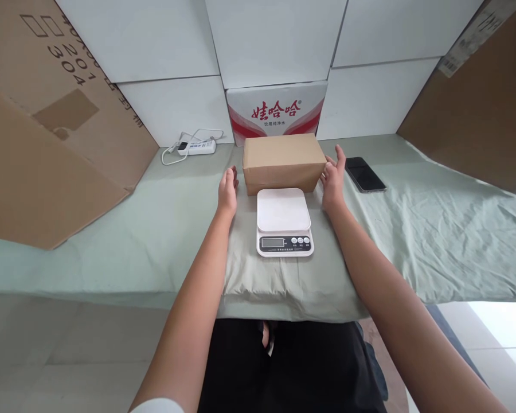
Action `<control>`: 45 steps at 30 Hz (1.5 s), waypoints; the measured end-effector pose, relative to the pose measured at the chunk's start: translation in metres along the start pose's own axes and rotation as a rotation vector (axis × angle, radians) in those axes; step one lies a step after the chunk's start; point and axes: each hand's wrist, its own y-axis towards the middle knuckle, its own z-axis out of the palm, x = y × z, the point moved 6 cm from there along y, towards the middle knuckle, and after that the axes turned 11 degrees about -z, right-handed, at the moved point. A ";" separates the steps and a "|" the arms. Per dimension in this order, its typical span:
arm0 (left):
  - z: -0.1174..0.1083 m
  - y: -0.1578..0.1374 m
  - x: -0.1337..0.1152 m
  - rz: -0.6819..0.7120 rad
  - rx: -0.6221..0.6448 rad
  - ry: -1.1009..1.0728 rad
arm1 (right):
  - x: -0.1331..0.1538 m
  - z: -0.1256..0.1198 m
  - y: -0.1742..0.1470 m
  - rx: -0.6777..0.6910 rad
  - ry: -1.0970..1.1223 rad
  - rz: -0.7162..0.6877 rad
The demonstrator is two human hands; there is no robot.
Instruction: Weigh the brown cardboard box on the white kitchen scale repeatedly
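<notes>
Two bare hands flank a closed cardboard box (281, 160) on a cloth-covered table (155, 229). The left hand (227, 192) is near the box's left end, seemingly just short of it; the right hand (333, 180) is at the right end, fingers open and loosely spread — neither has closed on it. The box sits on the cloth just behind a white kitchen scale (284, 221), whose platform is bare — the weighing looks not yet begun. A phone (364, 174) lies to the right, a power strip (195, 147) at the back left.
</notes>
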 end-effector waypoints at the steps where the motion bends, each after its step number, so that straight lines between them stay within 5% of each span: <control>1: -0.001 0.000 -0.001 -0.003 0.000 -0.004 | -0.002 -0.002 -0.001 -0.014 0.006 0.031; 4: 0.002 -0.003 0.000 -0.009 0.034 -0.014 | -0.007 -0.002 -0.004 -0.037 0.025 0.133; 13: 0.021 -0.012 -0.005 0.016 0.174 0.123 | -0.013 0.011 -0.008 -0.031 0.087 0.134; 23: 0.011 -0.063 -0.054 0.267 0.181 0.170 | 0.069 -0.010 -0.024 0.045 -0.173 -0.181; 35: 0.017 -0.096 -0.075 0.379 0.178 0.134 | 0.105 -0.006 -0.023 0.047 -0.072 -0.159; 45: 0.003 -0.157 -0.050 0.263 0.195 0.170 | 0.117 -0.022 -0.070 -0.081 -0.144 -0.044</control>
